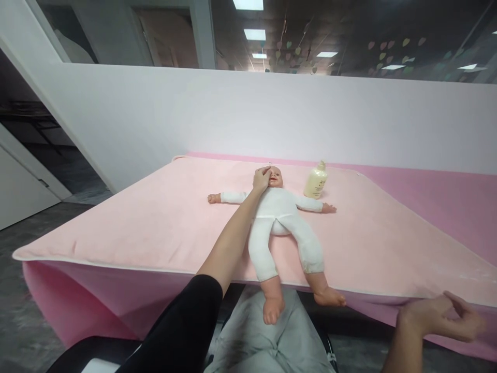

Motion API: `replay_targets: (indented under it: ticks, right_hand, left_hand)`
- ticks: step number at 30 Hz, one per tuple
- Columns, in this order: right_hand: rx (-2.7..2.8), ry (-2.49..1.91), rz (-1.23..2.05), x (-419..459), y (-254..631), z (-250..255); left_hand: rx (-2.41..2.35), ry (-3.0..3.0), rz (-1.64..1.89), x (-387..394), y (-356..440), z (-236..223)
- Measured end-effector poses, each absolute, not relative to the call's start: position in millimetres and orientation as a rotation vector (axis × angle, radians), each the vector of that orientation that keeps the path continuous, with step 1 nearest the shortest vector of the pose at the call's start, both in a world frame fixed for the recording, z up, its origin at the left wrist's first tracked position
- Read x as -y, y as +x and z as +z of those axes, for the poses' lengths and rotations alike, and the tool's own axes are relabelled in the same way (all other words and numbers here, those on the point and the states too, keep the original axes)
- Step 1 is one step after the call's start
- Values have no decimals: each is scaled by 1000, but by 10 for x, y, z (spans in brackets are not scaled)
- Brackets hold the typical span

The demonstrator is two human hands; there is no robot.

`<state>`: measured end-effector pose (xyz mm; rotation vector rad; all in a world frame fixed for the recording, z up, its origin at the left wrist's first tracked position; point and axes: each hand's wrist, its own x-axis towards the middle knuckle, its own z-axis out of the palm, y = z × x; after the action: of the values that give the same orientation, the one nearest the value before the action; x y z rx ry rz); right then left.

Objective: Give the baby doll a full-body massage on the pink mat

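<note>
A baby doll in a white suit lies on its back on a pink blanket, arms spread, bare feet hanging over the near edge. My left hand reaches far forward and rests on the left side of the doll's head, fingers curled against its face. My right hand hovers low at the right, just below the blanket's near edge, fingers loosely bent and apart, holding nothing.
A cream lotion bottle stands upright just right of the doll's head. A darker pink sheet covers the table to the right. A white partition wall runs behind. My grey-clad lap sits below the table edge.
</note>
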<state>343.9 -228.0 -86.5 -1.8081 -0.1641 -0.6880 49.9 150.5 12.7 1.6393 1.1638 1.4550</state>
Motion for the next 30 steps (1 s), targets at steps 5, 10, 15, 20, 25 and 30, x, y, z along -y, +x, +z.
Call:
replay_targets:
  ticks: [5, 10, 15, 20, 25, 30]
  right_hand:
    - [371, -1958, -696, 2178, 3371, -593]
    - [664, -2124, -492, 1924, 3351, -259]
    - [1036, -2091, -234, 1441, 3215, -32]
    - [1452, -1973, -24, 678, 2867, 116]
    - [1539, -1870, 105, -38, 2535, 132]
    - [1507, -1751, 202, -552, 2344, 34]
  left_hand:
    - [-1224, 1523, 1404, -1598, 542, 242]
    - [-1236, 1454, 1436, -1628, 569, 223]
    - [-1240, 1467, 1454, -1602, 570, 197]
    - [-1259, 1464, 1495, -1548, 594, 171]
    - [-1256, 1452, 1537, -1487, 614, 151]
    - [-1219, 1480, 1550, -1468, 590, 163]
